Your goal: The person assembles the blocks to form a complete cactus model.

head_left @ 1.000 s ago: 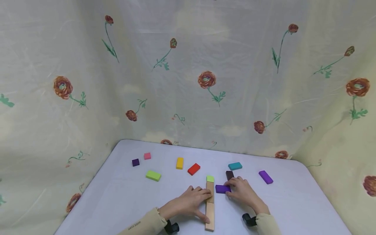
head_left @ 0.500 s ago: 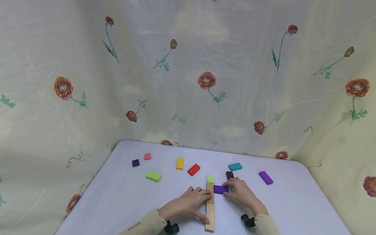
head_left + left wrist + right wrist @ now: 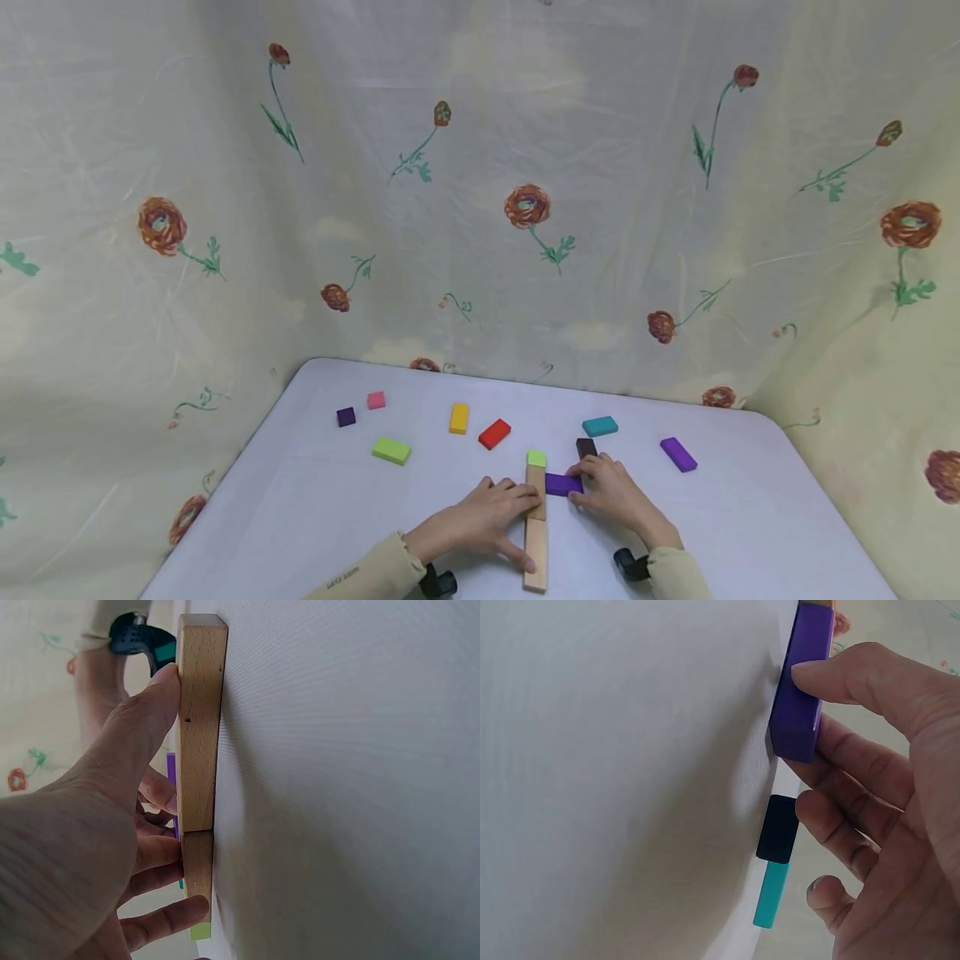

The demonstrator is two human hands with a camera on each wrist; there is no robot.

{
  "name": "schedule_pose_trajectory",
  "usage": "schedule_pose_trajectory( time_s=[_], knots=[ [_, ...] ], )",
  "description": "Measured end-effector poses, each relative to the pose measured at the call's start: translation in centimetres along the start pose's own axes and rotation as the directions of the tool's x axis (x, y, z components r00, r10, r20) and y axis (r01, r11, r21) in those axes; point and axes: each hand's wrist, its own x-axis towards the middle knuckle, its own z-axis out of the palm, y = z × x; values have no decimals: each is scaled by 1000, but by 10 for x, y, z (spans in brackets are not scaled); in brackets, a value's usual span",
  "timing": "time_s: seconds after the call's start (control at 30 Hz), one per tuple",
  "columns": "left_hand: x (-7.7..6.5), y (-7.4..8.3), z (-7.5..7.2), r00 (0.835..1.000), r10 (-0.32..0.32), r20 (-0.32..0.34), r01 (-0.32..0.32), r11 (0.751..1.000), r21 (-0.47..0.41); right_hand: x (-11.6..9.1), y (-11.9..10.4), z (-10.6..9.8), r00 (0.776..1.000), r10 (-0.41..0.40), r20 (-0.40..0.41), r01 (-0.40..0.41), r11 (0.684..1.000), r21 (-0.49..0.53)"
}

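Two plain wooden blocks lie end to end in a line, the near one [image 3: 537, 550] and the far one [image 3: 197, 859], with a small light green block [image 3: 536, 457] at the far end. My left hand [image 3: 487, 512] rests on them, spread out: thumb on the near block, fingertips on the far one. From the right, my right hand [image 3: 611, 497] pinches a purple block [image 3: 562, 484] between thumb and fingers. Its left end meets the side of the far wooden block. Just beyond the right fingers lies a dark block [image 3: 778, 829], partly hidden in the head view.
Further back on the white table [image 3: 292, 508] lie teal [image 3: 600, 426], red [image 3: 495, 433], yellow [image 3: 459, 418] and green [image 3: 392, 450] blocks. Pink [image 3: 377, 400] and dark purple [image 3: 346, 417] cubes lie far left, another purple block [image 3: 678, 454] right. A flowered curtain [image 3: 480, 317] hangs behind.
The right hand has slid the purple block left, closing the small gap to the far wooden block. The left hand has stayed in place.
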Motion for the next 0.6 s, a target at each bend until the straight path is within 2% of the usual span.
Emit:
schedule_pose_trajectory(
  time_s=[0.17,0.33,0.47,0.6],
  knots=[
    [2,-1,3,1000,-4,3,5,1000,-17,0,4,0,1000,-11,-5,11,1000,29],
    [2,-1,3,1000,-6,-2,6,1000,-17,-3,11,-7,1000,-14,-22,17,988,152],
    [2,0,2,1000,-20,4,20,1000,-21,-4,15,-14,998,-1,-62,17,967,255],
    [3,1,1,999,-31,10,32,999,-29,-6,19,-21,993,20,-118,14,960,281]
  ],
)
